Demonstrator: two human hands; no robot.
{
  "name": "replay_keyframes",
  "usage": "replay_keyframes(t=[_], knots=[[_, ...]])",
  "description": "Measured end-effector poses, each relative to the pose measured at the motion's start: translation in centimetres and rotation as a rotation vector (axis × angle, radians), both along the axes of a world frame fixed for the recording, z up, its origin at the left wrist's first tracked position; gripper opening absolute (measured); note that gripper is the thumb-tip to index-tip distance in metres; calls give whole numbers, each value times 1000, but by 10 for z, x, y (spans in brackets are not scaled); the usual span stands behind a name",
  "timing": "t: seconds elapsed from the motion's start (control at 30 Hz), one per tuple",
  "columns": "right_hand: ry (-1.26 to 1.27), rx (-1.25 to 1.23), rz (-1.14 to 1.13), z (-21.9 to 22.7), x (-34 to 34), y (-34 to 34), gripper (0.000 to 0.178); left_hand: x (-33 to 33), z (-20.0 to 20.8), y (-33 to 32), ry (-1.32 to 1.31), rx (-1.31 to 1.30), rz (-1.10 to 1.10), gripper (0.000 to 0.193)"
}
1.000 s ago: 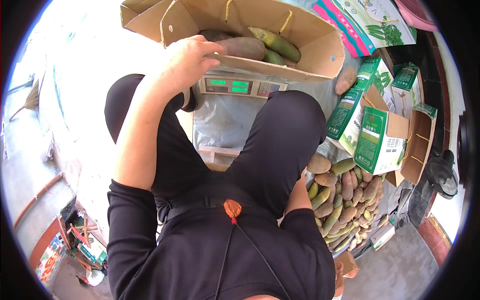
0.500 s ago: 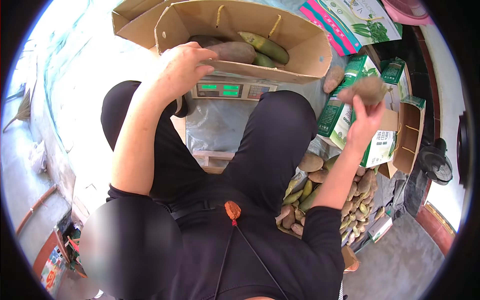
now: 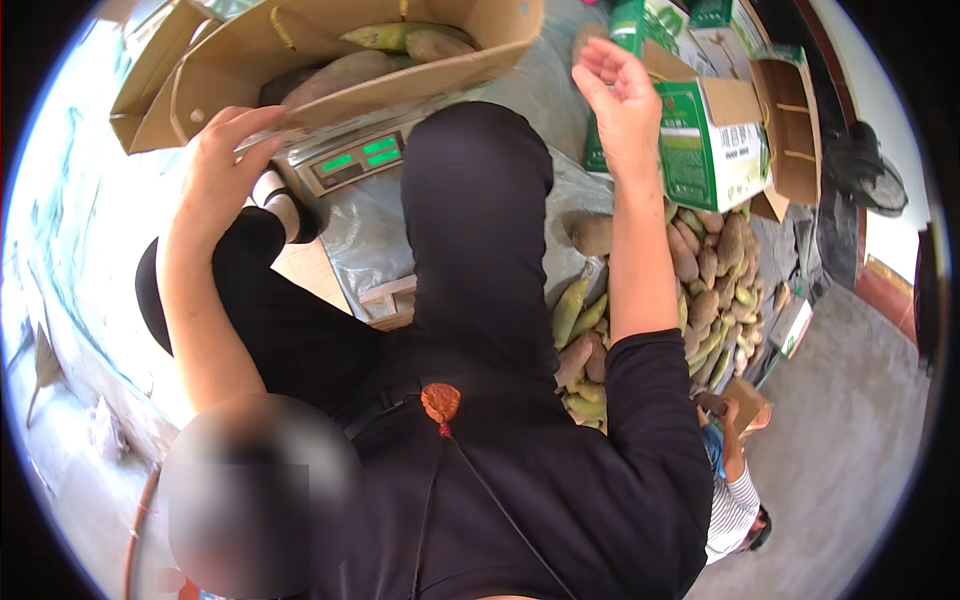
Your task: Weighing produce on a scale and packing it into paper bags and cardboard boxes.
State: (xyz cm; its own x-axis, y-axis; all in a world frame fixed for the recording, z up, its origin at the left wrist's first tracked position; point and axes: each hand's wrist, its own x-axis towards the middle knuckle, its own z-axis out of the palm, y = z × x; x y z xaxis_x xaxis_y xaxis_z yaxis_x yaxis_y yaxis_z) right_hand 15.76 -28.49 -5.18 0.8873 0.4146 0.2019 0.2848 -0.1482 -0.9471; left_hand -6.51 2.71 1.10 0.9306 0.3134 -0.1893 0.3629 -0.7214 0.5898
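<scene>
**Right hand comes up empty**

Half a second ago the right hand (image 3: pixel 622 95) held a brown fruit up by the green boxes. Now that fruit is gone from it. The hand is still up high, in the upper right of the frame, with the palm bare and the fingers (image 3: pixel 600 60) loosely curled and a little apart. They hold nothing and touch nothing. I cannot see where the fruit went, but it looks like one more piece has been let go, most likely into the brown cardboard box (image 3: pixel 330 80) at the top.

The left hand (image 3: pixel 225 165) has stayed in the upper left, by the near wall of the brown cardboard box. Its fingers are spread and flat against the box, as if to steady it. They are not closed on anything.

Inside the box lie long green and brown fruits (image 3: pixel 385 40). The box sits on a scale (image 3: pixel 350 160) with green lit numbers. More fruit lies in a pile (image 3: pixel 700 280) on the ground at the right, below a green and white carton (image 3: pixel 710 140).
</scene>
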Motion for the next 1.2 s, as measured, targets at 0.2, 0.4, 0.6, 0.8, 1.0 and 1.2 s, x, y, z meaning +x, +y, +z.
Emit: replay_keyframes(t=[0.2, 0.4, 0.6, 0.8, 1.0, 1.2], knots=[[396, -256, -230, -96, -54, -101, 34, 1, 3, -4, 48, -14, 42, 34], [715, -674, -361, -226, -138, -157, 26, -4, -7, 5, -39, 10, 26, 33], [985, -722, -337, -223, -164, -142, 60, -5, -13, 4, -87, 63, 92, 29], [942, -584, -237, -226, -157, -140, 60, -1, -17, 2, -112, 165, 104, 27], [931, -419, -217, -232, -145, -156, 61, -3, -11, -2, -132, 209, 90, 26], [912, -229, -219, -242, -123, -165, 62, -2, -8, -3, -84, 200, 108, 25]])
